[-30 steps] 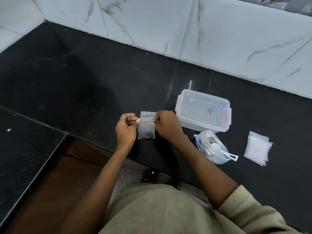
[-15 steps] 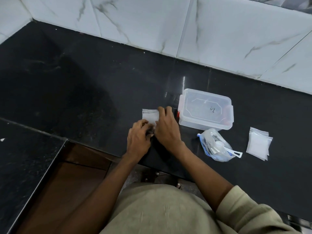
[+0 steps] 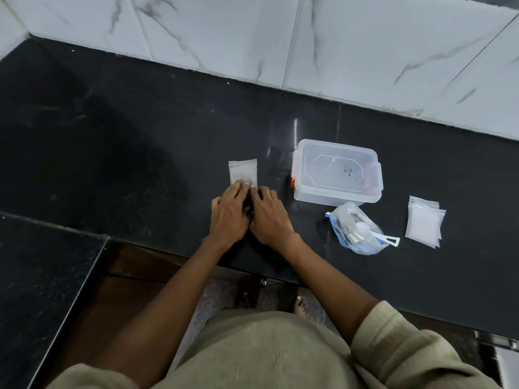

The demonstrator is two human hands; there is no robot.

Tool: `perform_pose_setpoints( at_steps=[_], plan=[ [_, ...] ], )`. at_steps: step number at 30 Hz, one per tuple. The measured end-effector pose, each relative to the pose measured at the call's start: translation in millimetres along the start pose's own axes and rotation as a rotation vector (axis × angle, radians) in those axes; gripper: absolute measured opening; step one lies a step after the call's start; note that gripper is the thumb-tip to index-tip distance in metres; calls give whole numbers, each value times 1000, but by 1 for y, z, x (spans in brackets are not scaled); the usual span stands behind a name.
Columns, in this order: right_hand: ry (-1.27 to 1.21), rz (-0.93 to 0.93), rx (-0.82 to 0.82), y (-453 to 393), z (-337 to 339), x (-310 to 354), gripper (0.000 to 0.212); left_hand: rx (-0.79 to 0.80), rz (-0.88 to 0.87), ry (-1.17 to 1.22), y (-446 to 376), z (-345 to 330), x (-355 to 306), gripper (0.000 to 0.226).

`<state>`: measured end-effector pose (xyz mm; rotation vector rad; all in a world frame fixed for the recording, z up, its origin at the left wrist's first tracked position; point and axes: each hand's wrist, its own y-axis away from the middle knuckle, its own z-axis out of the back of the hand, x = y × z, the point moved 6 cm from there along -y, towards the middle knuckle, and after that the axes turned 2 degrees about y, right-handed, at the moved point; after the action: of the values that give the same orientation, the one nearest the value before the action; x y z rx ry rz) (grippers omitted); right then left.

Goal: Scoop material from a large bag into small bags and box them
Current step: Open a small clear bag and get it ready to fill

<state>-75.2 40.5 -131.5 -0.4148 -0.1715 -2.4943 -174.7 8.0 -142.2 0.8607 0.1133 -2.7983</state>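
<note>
A small clear zip bag [image 3: 243, 171] lies flat on the black counter [image 3: 140, 153]. My left hand [image 3: 229, 217] and my right hand [image 3: 269, 219] rest side by side on its near end, fingertips pressing it down. Its lower part is hidden under my fingers. To the right stands a clear plastic box [image 3: 337, 172] with its lid on. In front of the box lies the large clear bag [image 3: 355, 230] with a white scoop [image 3: 373, 234] sticking out of it. A stack of empty small bags [image 3: 424, 221] lies further right.
A white marble-tiled wall [image 3: 309, 37] runs along the back of the counter. A lower black surface [image 3: 33, 276] sits at the left. The counter's front edge runs just below my wrists. My feet [image 3: 300, 304] show on the floor below.
The small bag, held up between both hands a second ago, now lies flat on the counter. Both hands have come down onto it and slid toward its near end.
</note>
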Motion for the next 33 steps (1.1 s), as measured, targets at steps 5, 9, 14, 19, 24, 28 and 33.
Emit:
perform_pose_setpoints(
  at_steps=[5, 9, 14, 19, 24, 28, 33],
  plan=[
    [-153, 11, -100, 25, 20, -3, 55, -98, -93, 39, 11, 10, -17, 58],
    [-181, -13, -199, 52, 47, -18, 41, -206, -199, 141, 22, 14, -50, 47],
    [-165, -63, -354, 87, 86, -66, 29, -199, -341, 258, 28, -2, -122, 46],
    [-215, -155, -527, 129, 131, -143, 26, -128, -431, 310, 23, -34, -204, 38],
    [-533, -174, -731, 167, 173, -207, 20, -60, -489, 273, 23, -69, -278, 44],
    [-666, -334, -752, 182, 172, -251, 18, 25, -440, 186, 18, -95, -296, 39],
    [-412, -510, -617, 190, 157, -313, 24, 118, -317, 100, 15, -124, -302, 27]
  ],
)
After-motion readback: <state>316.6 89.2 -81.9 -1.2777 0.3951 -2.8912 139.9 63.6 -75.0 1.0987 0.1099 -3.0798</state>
